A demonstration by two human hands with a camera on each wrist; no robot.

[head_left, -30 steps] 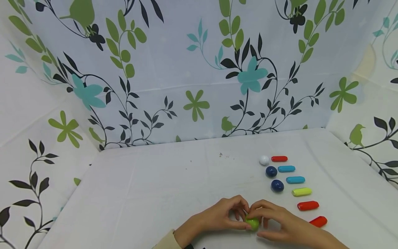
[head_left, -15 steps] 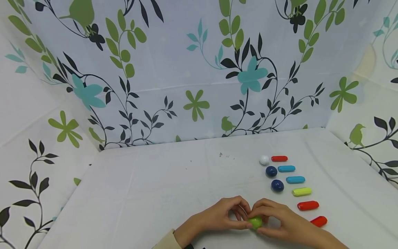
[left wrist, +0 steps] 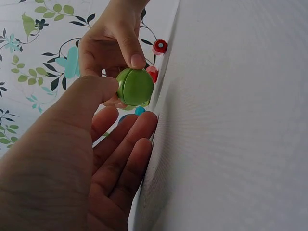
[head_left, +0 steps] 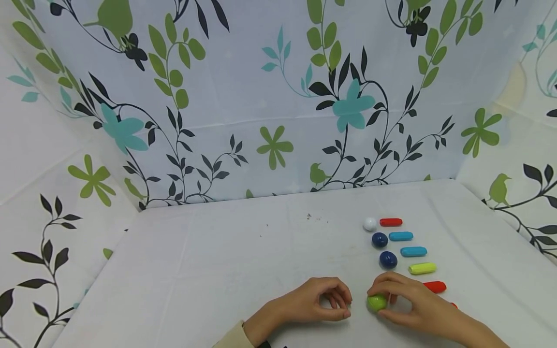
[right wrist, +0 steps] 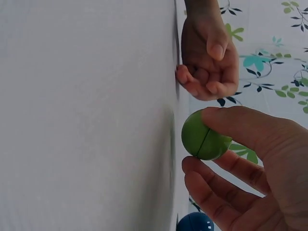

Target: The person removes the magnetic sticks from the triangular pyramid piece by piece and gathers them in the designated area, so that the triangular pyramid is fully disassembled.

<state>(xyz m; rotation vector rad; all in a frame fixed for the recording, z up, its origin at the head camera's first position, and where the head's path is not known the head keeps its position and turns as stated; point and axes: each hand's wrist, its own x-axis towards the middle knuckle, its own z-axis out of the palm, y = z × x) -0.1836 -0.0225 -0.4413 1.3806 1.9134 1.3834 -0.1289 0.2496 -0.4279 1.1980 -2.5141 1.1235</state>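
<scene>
A small glossy green ball (head_left: pixel 376 303) with a seam around it is pinched between the thumb and fingers of my right hand (head_left: pixel 411 304), low over the white table at the front. In the right wrist view the seam on the green ball (right wrist: pixel 194 135) runs slantwise beneath the thumb. To its left, my left hand (head_left: pixel 311 300) rests on its side on the table, fingers loosely curled with nothing in them. The left wrist view has the green ball (left wrist: pixel 138 88) beyond the left fingertips, apart from them in the head view.
Two dark blue balls (head_left: pixel 388 260) and a white ball (head_left: pixel 370 224) lie behind the right hand. Beside them runs a column of short sticks: a red stick (head_left: pixel 391 222), two blue ones, a yellow stick (head_left: pixel 422 268) and two red ones partly hidden by the hand. Patterned cloth (head_left: pixel 226 96) surrounds the table.
Both hands were at the green ball half a second ago. My right hand has since carried it right and slightly back, away from the left hand, which has stayed in place.
</scene>
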